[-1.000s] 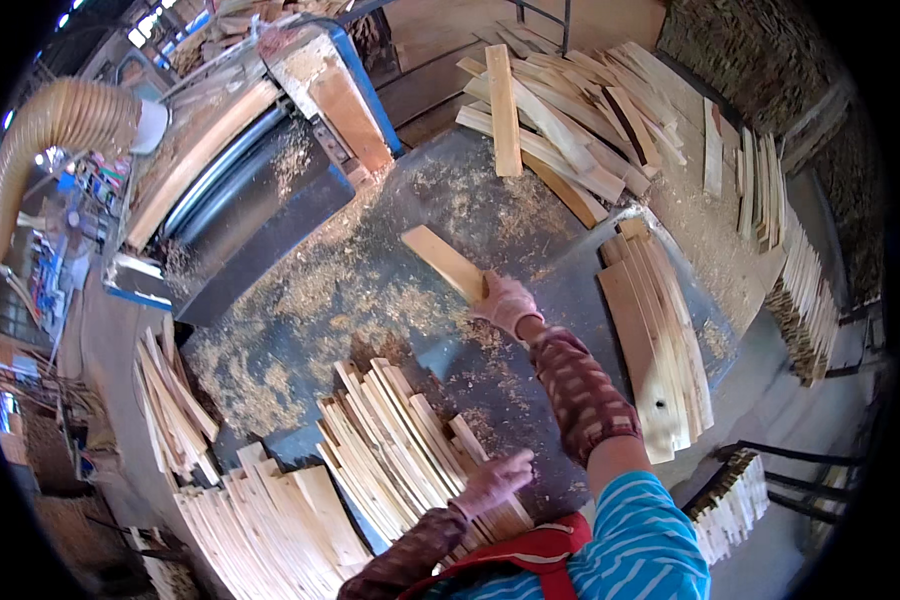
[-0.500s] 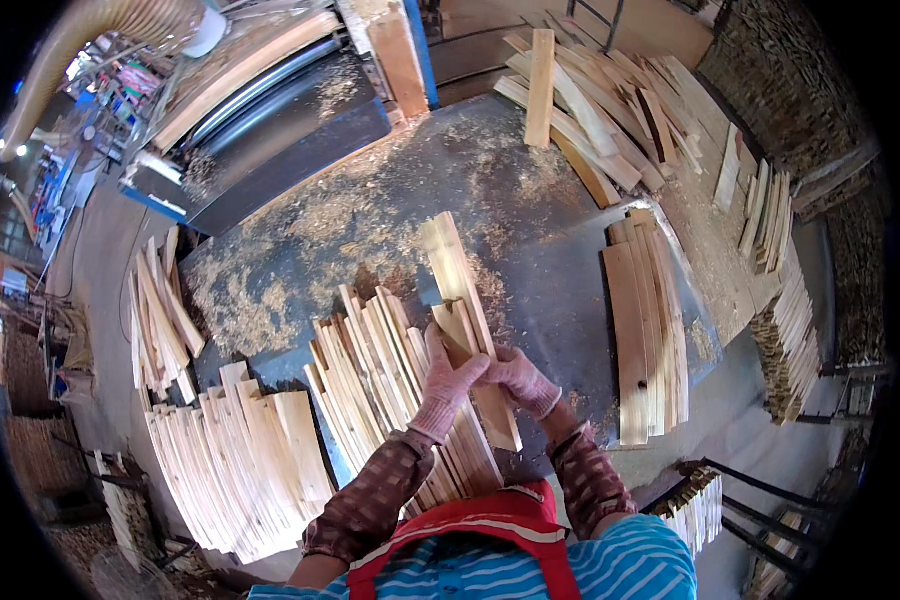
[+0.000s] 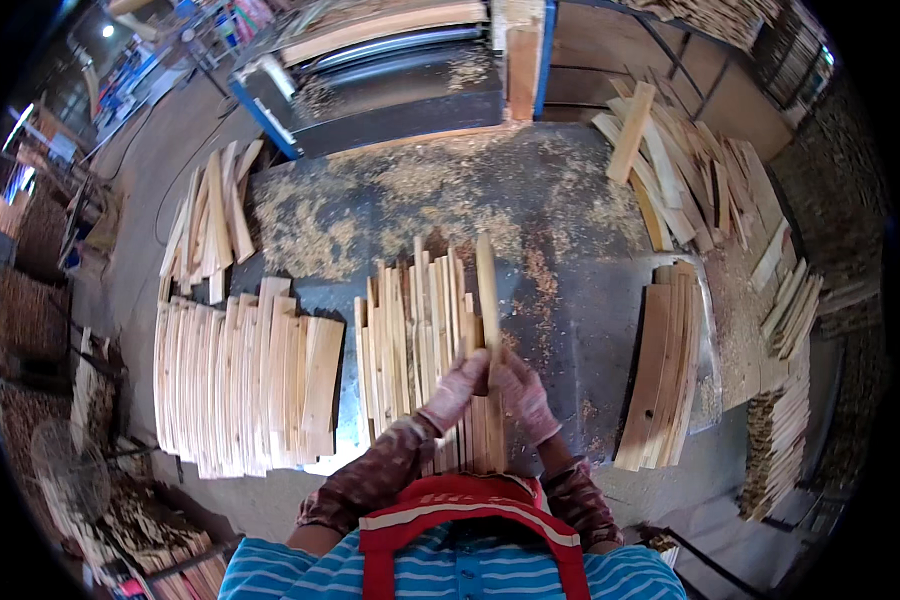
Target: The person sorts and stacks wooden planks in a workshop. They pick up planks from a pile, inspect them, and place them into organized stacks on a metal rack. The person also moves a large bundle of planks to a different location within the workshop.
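Observation:
In gloves, my left hand (image 3: 457, 388) and my right hand (image 3: 525, 396) meet in front of my red apron. Between them is a narrow wooden board (image 3: 487, 290), tilted up on its edge and pointing away from me. The right fingers are closed on its right side. My left hand is closed at its left side, its fingertips partly hidden behind the wood. Just left of the held board lies a row of wooden strips (image 3: 410, 340), packed side by side with uneven far ends. My left forearm passes over the near part of this row.
Sawdust covers much of the dark table (image 3: 590, 330). A large row of boards (image 3: 230, 380) lies left, a smaller stack (image 3: 658, 370) right. Loose offcuts (image 3: 210, 215) sit far left, more boards (image 3: 670, 160) far right. A roller machine (image 3: 400, 90) stands at the back.
The held board has turned from showing its broad face to standing more on edge, and points straighter away. My view has swung left, so the table appears more level.

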